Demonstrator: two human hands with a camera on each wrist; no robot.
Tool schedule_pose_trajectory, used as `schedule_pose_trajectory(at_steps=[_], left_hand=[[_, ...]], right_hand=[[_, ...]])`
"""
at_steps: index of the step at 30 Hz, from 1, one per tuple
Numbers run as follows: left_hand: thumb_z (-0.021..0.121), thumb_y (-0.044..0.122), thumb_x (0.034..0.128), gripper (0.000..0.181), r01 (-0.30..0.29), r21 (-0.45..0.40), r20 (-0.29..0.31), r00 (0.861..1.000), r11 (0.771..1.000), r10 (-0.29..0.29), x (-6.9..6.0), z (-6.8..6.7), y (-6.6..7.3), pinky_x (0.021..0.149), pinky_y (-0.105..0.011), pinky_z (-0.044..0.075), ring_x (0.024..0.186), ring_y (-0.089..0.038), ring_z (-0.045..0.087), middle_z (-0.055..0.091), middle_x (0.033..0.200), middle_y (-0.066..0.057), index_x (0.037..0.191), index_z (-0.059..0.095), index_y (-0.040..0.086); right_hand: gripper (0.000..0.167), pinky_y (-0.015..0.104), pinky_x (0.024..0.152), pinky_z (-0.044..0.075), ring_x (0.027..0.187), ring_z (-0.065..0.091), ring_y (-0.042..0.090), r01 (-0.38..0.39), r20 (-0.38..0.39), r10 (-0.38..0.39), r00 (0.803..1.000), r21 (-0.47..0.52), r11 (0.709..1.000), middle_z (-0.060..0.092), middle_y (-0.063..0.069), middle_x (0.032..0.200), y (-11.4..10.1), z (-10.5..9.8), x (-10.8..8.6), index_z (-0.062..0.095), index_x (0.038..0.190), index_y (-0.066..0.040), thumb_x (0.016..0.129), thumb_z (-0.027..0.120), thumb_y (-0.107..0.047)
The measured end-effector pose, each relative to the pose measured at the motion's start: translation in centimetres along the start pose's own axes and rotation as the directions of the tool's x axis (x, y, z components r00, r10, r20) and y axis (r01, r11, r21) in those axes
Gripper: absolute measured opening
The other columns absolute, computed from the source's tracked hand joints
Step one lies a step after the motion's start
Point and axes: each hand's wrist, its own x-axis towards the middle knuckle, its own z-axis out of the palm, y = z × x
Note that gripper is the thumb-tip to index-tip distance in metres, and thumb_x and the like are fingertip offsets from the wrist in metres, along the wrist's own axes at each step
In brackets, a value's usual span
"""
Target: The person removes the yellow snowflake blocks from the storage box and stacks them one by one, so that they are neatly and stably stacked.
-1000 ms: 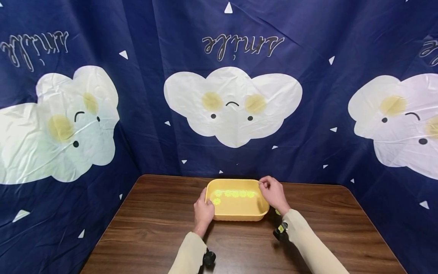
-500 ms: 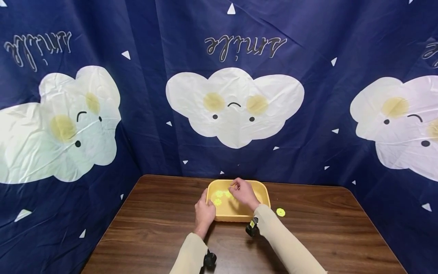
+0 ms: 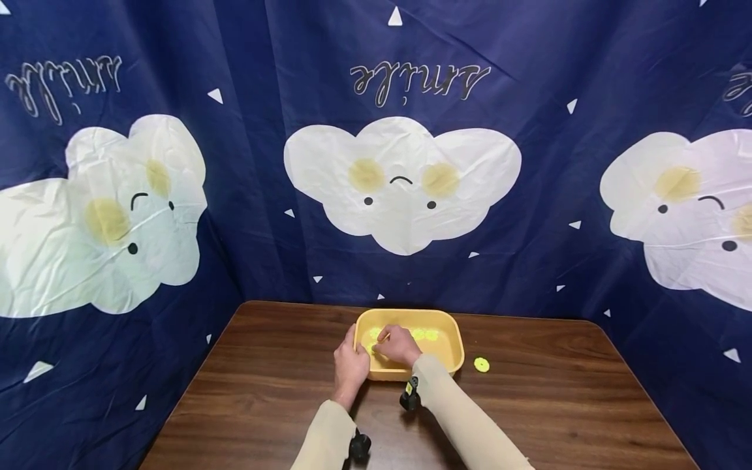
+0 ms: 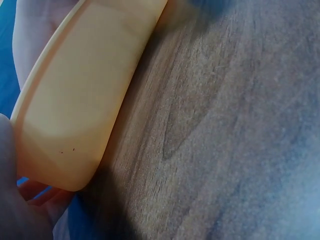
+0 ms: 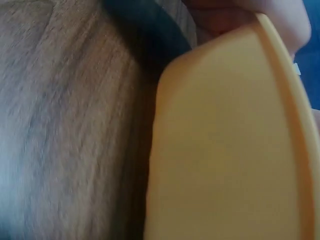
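Observation:
A yellow tray (image 3: 411, 375) with raised walls stands at the back of the wooden table. My left hand (image 3: 351, 365) grips its left end, thumb over the rim; in the left wrist view, fingers show behind the tray's wall (image 4: 85, 90). Inside the tray, my right hand (image 3: 399, 346) is at the left side with curled fingers, pinching a small yellow flower-shaped piece (image 3: 373, 350) largely covered by the fingertips. More yellow flower pieces (image 3: 431, 335) lie along the far side, some hidden behind the hand. The right wrist view shows mainly the tray's outer wall (image 5: 225, 140).
One yellow flower-shaped disc (image 3: 482, 364) lies on the table (image 3: 546, 385) to the right of the tray. Behind the table hangs a dark blue curtain (image 3: 247, 215) with white clouds. A black wrist camera (image 3: 360, 446) sits by the left sleeve.
My right hand has moved left from the tray's right rim, across its far side, then down to the flower piece at the left. My left hand keeps its grip.

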Motion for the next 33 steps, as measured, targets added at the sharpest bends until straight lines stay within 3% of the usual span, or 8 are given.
schedule_pose_trajectory(at_steps=[12,26,33], left_hand=[[0.059,-0.001,0.0876,0.050,-0.010,0.013,-0.013,1.000,1.000,0.010,-0.2,-0.1,-0.1,0.089,-0.058,0.054,0.107,-0.048,0.067,0.068,0.121,-0.030,0.138,0.059,-0.002],[0.059,0.000,0.0879,0.050,0.006,0.014,-0.006,1.000,1.000,-0.006,-0.1,0.1,-0.3,0.089,-0.058,0.054,0.107,-0.047,0.067,0.068,0.123,-0.029,0.138,0.060,-0.001],[0.059,0.001,0.0880,0.050,0.007,0.009,-0.004,1.000,1.000,-0.007,0.0,0.0,-0.1,0.089,-0.057,0.054,0.108,-0.047,0.067,0.068,0.123,-0.029,0.138,0.060,-0.001]], right_hand=[[0.026,0.029,0.065,0.047,0.070,0.053,0.014,0.046,0.021,-0.044,0.999,-0.151,0.987,0.063,0.003,0.079,-0.1,1.2,0.0,0.071,0.096,-0.002,0.077,0.082,-0.016],[0.024,0.028,0.062,0.044,0.068,0.051,0.013,0.033,0.037,-0.027,0.999,-0.174,0.984,0.058,0.000,0.076,0.1,1.3,0.4,0.070,0.099,-0.004,0.078,0.079,-0.013],[0.026,0.031,0.065,0.049,0.071,0.055,0.015,0.017,0.059,-0.007,0.998,-0.168,0.986,0.064,0.003,0.081,-0.2,1.0,0.5,0.072,0.101,-0.003,0.077,0.078,-0.012]])
